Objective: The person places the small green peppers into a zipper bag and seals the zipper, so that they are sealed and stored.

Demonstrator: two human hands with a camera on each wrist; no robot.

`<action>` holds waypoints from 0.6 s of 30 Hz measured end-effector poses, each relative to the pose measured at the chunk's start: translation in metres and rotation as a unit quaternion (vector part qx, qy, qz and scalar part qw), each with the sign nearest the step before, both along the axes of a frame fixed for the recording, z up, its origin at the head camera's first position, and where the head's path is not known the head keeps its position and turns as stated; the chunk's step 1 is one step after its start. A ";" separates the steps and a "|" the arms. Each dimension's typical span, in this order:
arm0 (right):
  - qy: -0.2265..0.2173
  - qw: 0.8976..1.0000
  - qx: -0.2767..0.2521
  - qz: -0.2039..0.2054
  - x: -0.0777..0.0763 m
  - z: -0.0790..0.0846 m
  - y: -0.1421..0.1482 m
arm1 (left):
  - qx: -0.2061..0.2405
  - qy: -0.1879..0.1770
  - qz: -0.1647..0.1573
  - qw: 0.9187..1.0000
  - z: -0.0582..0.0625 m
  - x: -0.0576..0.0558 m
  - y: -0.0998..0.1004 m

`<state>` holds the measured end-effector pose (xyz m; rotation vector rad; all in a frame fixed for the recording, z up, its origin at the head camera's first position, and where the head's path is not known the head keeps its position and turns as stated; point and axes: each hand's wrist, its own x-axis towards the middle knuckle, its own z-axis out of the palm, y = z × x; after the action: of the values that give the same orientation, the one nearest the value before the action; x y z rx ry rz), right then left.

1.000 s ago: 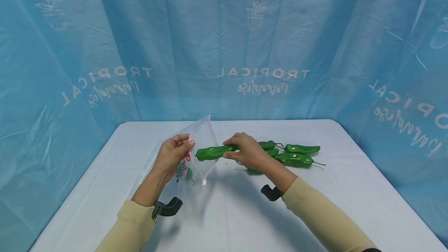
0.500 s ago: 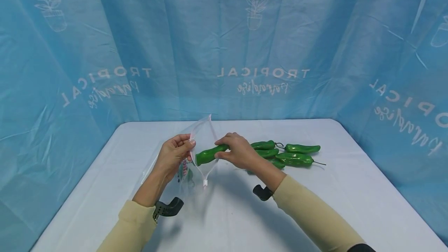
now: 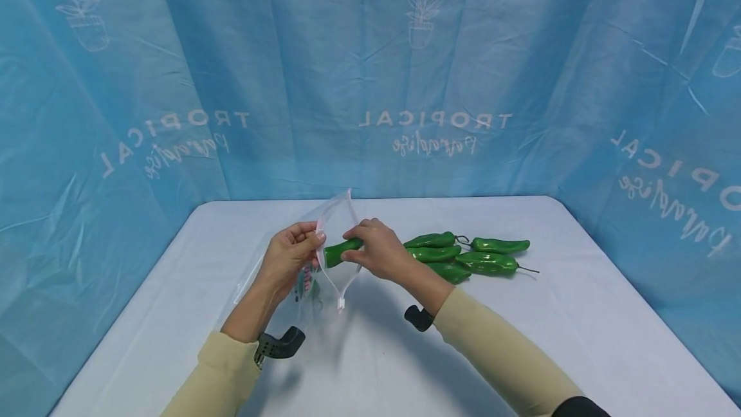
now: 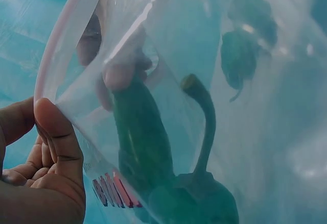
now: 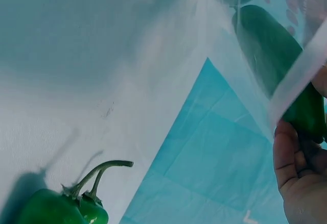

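Note:
My left hand (image 3: pixel 291 255) pinches the pink-edged rim of a clear zip bag (image 3: pixel 338 214) between thumb and fingers, and the bag's mouth gapes to the right. A green pepper (image 3: pixel 336 253) is gripped by my right hand (image 3: pixel 375 250), its front part inside the bag mouth. In the right wrist view the same pepper (image 5: pixel 268 43) shows partly through the plastic, with the right hand (image 5: pixel 304 183) at its near end. Through the bag in the left wrist view, another pepper with a curved stem (image 4: pixel 204 201) lies inside.
Several green peppers (image 3: pixel 489 264) lie together on the white table (image 3: pixel 550 340), right of the right hand. A white slider (image 3: pixel 341 303) sits at the bag's lower corner. Blue printed curtains (image 3: pixel 440 76) hang behind and beside the table.
My right hand has moved left, carrying the pepper deeper into the bag's mouth. More of the peppers lying on the table now show behind it. The left hand has stayed nearly still.

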<state>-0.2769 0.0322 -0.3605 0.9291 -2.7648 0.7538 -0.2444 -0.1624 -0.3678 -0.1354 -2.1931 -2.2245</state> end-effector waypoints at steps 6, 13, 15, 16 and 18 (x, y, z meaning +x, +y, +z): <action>0.016 1.000 0.021 0.005 0.000 -0.002 -0.008 | 0.011 0.000 -0.002 1.000 0.002 0.000 0.000; 0.010 0.999 0.052 0.009 -0.002 -0.003 -0.015 | 0.023 0.001 -0.009 1.000 0.002 0.000 0.000; 0.010 0.998 0.057 0.014 -0.001 -0.003 -0.016 | 0.024 0.000 -0.008 1.000 0.002 -0.001 -0.001; 0.013 0.998 0.059 0.016 -0.001 -0.003 -0.016 | 0.024 0.001 -0.009 1.000 0.002 -0.001 -0.001; 0.017 0.998 0.055 0.018 0.000 -0.003 -0.014 | 0.026 0.004 -0.006 1.000 0.002 -0.001 -0.002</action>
<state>-0.2764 0.0187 -0.3636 1.0047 -2.7901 0.5901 -0.2456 -0.1640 -0.3657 -0.1557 -2.1344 -2.2808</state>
